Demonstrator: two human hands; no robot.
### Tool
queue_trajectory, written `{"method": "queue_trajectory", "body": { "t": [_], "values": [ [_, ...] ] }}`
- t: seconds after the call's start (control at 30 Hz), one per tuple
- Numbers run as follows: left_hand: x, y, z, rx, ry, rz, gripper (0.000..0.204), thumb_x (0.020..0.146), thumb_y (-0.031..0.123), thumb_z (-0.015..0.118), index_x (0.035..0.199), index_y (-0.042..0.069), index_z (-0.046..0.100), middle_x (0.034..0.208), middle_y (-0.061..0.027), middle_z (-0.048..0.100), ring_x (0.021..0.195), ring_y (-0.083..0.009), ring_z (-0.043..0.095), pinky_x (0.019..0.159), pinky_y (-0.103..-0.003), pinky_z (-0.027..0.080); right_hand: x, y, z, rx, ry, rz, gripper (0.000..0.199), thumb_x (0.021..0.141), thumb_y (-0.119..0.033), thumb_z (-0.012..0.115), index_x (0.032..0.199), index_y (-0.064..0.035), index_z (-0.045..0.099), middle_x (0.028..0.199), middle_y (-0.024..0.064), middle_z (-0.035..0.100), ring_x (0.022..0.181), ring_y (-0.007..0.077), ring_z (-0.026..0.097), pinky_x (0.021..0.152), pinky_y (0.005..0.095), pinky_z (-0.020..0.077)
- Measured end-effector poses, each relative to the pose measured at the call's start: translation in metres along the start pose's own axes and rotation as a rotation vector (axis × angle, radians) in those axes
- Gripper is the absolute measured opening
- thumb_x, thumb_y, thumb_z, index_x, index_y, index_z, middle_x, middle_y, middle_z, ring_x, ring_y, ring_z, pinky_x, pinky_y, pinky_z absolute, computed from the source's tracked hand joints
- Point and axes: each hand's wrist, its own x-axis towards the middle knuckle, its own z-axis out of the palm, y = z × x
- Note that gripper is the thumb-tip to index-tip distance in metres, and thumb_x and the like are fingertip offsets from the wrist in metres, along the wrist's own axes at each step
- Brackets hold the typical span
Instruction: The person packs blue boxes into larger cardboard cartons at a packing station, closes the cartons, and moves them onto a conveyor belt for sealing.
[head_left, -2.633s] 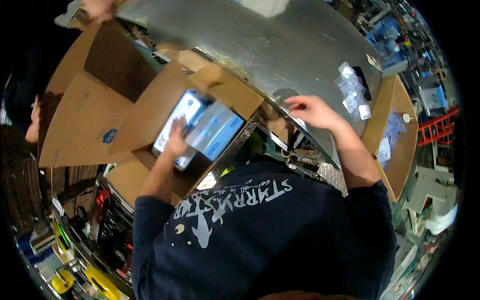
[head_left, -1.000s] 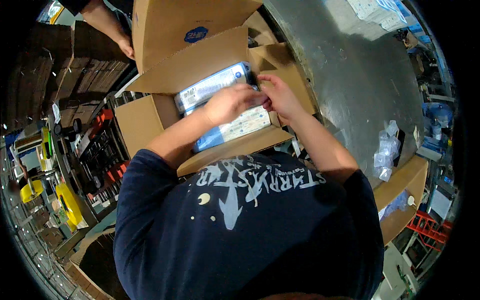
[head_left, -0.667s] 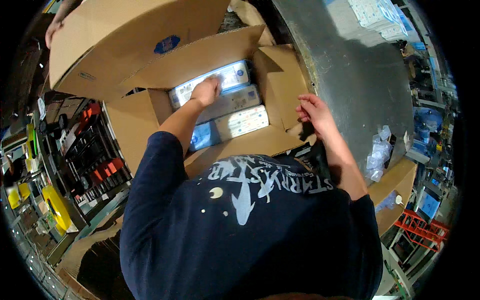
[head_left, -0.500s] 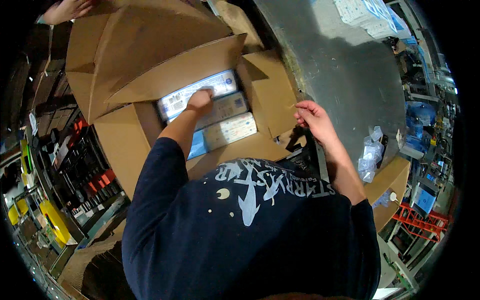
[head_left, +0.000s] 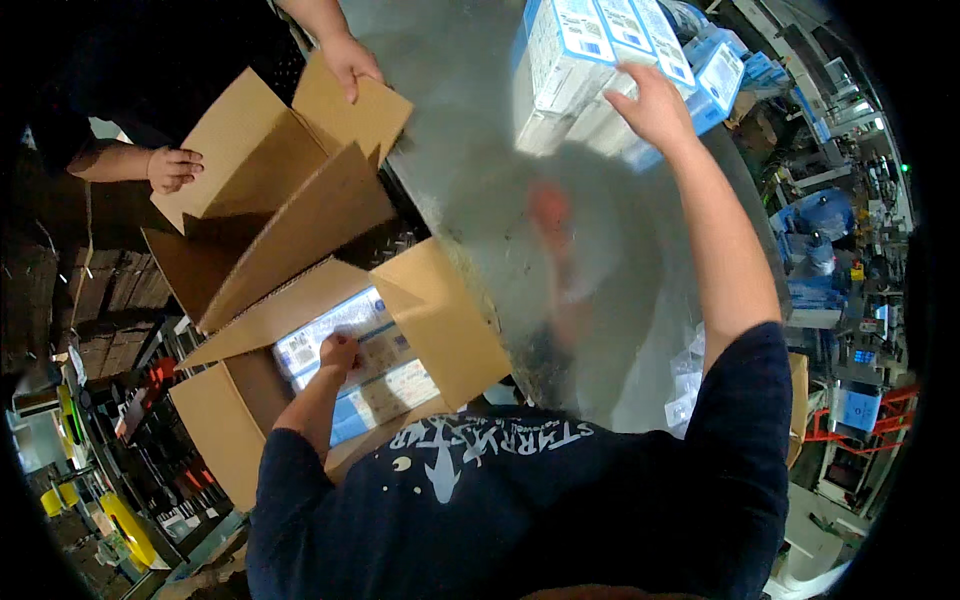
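My left hand is inside an open cardboard carton, its fingers curled closed over the white-and-blue boxes packed there in rows. Its underside is hidden, so I cannot make out whether it holds anything. My right hand reaches over the grey table to a stack of white-and-blue boxes. Thumb and fingers are spread apart at the stack's near side; whether they touch it is unclear.
Across from me, a co-worker's hands hold the flaps of another open carton. Clear plastic pieces lie on the grey table near my right arm. A rack with dark and red items stands at the left.
My right hand has moved from beside the carton up to the box stack. The view has turned rightward. My left hand stays in the carton; the co-worker's hands and second carton now show more fully.
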Motion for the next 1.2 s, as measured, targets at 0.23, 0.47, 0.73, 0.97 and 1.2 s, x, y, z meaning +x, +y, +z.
{"method": "queue_trajectory", "body": {
  "t": [0.23, 0.47, 0.73, 0.97, 1.2],
  "values": [
    [-0.010, -0.007, 0.017, -0.410, -0.030, -0.002, 0.012, 0.087, 0.014, 0.052, 0.084, 0.002, 0.051, 0.069, -0.0105, 0.058, 0.054, -0.0195, 0.059, 0.048, -0.032, 0.051, 0.072, -0.006, 0.071, -0.133, 0.001, 0.008, 0.060, 0.071, -0.048, 0.061, 0.119, -0.0130, 0.051, 0.115, 0.0193, 0.051, 0.106, 0.0345, 0.050, 0.093, 0.0385, 0.0387],
    [-0.006, -0.048, -0.024, -0.055, -0.080, 0.051, 0.019, 0.082, 0.015, 0.062, 0.080, 0.006, 0.045, 0.059, -0.0058, 0.050, 0.044, -0.0161, 0.049, 0.036, -0.029, 0.039, 0.043, -0.001, 0.055, -0.040, -0.047, 0.055, 0.042, 0.074, -0.045, 0.058, 0.096, -0.0095, 0.058, 0.093, 0.0162, 0.058, 0.091, 0.0326, 0.055, 0.079, 0.0411, 0.0444],
    [-0.006, -0.024, 0.017, 0.072, 0.131, 0.177, 0.028, 0.073, 0.016, 0.068, 0.083, 0.003, 0.045, 0.063, -0.0088, 0.055, 0.049, -0.0202, 0.055, 0.043, -0.033, 0.044, 0.121, 0.119, 0.073, -0.125, -0.166, 0.236, 0.060, 0.079, -0.051, 0.050, 0.121, -0.0073, 0.050, 0.108, 0.0197, 0.058, 0.099, 0.0336, 0.056, 0.085, 0.0391, 0.0427],
    [0.014, -0.021, 0.008, 0.259, 0.074, 0.305, 0.039, 0.074, 0.016, 0.065, 0.104, 0.008, 0.041, 0.069, -0.0106, 0.056, 0.061, -0.0258, 0.057, 0.053, -0.037, 0.045, 0.122, 0.178, 0.085, 0.207, -0.384, 0.411, 0.060, 0.076, -0.056, 0.052, 0.098, -0.0006, 0.057, 0.096, 0.0146, 0.061, 0.093, 0.0251, 0.056, 0.083, 0.0354, 0.0401],
    [-0.053, -0.030, -0.085, 0.532, -0.046, 0.371, 0.039, 0.081, 0.030, 0.061, 0.107, 0.003, 0.053, 0.091, -0.0086, 0.060, 0.082, -0.0212, 0.058, 0.072, -0.033, 0.048, 0.081, 0.128, 0.004, -0.021, -0.332, 0.367, 0.058, 0.071, -0.053, 0.059, 0.106, -0.0063, 0.056, 0.102, 0.0152, 0.060, 0.096, 0.0266, 0.056, 0.083, 0.0355, 0.0413]
  ]
}}
